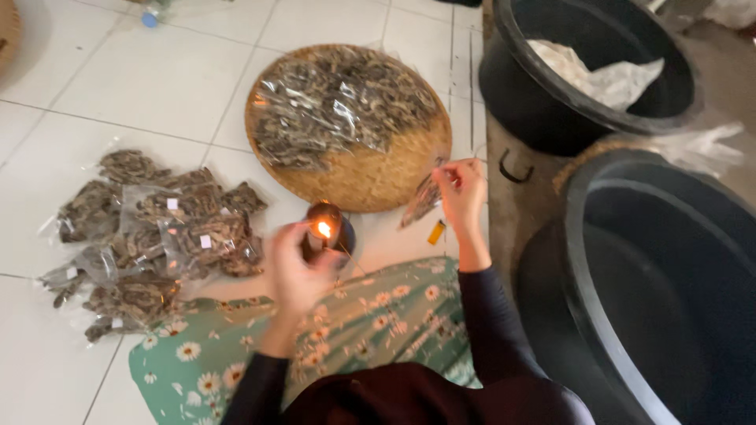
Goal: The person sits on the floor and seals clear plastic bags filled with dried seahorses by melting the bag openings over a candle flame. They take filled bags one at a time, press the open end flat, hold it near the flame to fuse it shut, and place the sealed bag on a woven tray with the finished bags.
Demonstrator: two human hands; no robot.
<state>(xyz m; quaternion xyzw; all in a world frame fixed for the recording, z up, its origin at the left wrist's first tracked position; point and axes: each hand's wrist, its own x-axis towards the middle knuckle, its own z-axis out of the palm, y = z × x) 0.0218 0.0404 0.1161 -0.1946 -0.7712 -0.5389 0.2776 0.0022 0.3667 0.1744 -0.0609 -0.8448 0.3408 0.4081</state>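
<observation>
Seen from above, seated on a white tiled floor [157, 79], legs under a green cloth printed with white daisies [346, 323]. Left hand [295, 271] raised just beside a small lit candle in a dark round holder [324, 230], fingers curled inward, thumb side toward the flame; whether anything thin is pinched there cannot be told through the blur. Right hand [461, 193] lifted further out, fingertips closed on the top edge of a small clear plastic packet of dark dried pieces [421, 201], packet hanging tilted, near the edge of a round woven bamboo tray [378, 177]. On the tray, a heap of clear bags filled with the same dark dried stuff [331, 106]. Small orange lighter [435, 231] lying on the floor below the right hand. To the left, well apart from the candle, a pile of sealed clear packets with small white labels [157, 236] spread on the tiles. To the right, two large black plastic tubs [654, 267], the farther one holding crumpled white plastic [598, 75].
</observation>
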